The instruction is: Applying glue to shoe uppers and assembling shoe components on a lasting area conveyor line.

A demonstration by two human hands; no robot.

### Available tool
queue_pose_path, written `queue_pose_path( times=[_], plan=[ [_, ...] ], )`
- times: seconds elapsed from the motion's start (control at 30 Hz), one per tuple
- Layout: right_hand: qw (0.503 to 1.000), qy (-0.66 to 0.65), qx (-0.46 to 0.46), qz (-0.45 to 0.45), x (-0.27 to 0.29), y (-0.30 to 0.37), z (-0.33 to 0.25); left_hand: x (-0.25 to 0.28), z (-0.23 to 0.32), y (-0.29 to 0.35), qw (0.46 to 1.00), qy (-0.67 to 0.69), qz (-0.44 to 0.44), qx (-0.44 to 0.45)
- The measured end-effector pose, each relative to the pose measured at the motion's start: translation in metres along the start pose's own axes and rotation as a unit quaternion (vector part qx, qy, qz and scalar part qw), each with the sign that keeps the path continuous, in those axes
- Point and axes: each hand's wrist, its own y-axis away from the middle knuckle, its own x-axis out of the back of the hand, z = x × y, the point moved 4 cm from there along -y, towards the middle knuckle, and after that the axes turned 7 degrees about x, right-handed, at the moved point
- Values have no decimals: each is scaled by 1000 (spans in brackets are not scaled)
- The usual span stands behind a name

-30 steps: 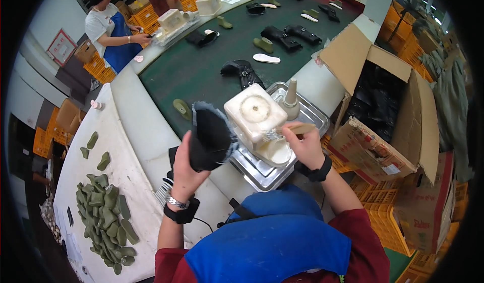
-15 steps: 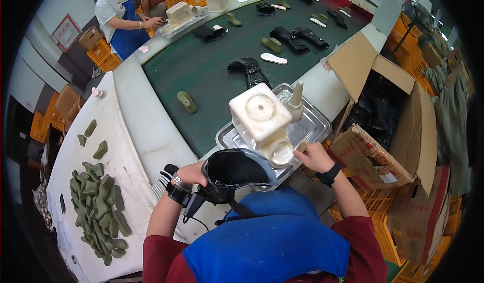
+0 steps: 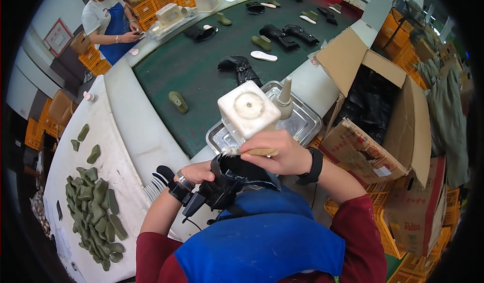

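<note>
My left hand (image 3: 197,173) grips a black boot upper (image 3: 234,179) close to my chest, its opening turned up. In my right hand (image 3: 275,149) is a wooden-handled brush (image 3: 254,152), its bristles resting on the boot's rim. Just beyond my hands stands a square white glue pot (image 3: 248,108) in a metal tray (image 3: 305,122), with a beige cone-shaped bottle (image 3: 285,96) beside it.
A green conveyor belt (image 3: 201,66) carries black boots (image 3: 241,68), insoles and green heel pieces. A pile of green pieces (image 3: 96,212) lies on the white table to the left. An open cardboard box (image 3: 383,106) stands to the right. Another person (image 3: 108,18) works at the far end.
The boot came down from an upright hold beside the glue pot to my chest, and my right hand moved from the tray onto the boot's rim with the brush.
</note>
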Motion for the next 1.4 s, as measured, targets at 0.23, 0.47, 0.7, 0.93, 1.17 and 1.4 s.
queue_pose_path(
  times=[0.23, 0.47, 0.7, 0.93, 1.17, 1.4],
  plan=[
    [989, 110, -63, -71, 8, 22, 4, -6, 6, 5, 999, 12, 36, -28],
    [978, 103, -157, -87, 22, 36, 8, -15, 17, 4, 998, 20, 36, -49],
    [932, -92, -294, 193, 58, 39, 3, -32, 54, 15, 894, -311, 313, -83],
    [918, -188, -285, 201, 10, 43, -4, -49, 76, 34, 500, -545, 566, -363],
    [954, -131, -231, 140, -16, 41, 4, -54, 71, 35, 400, -599, 590, -365],
    [979, 133, -82, 130, -1, 37, 3, -54, 70, 37, 447, -585, 586, -339]
  ],
)
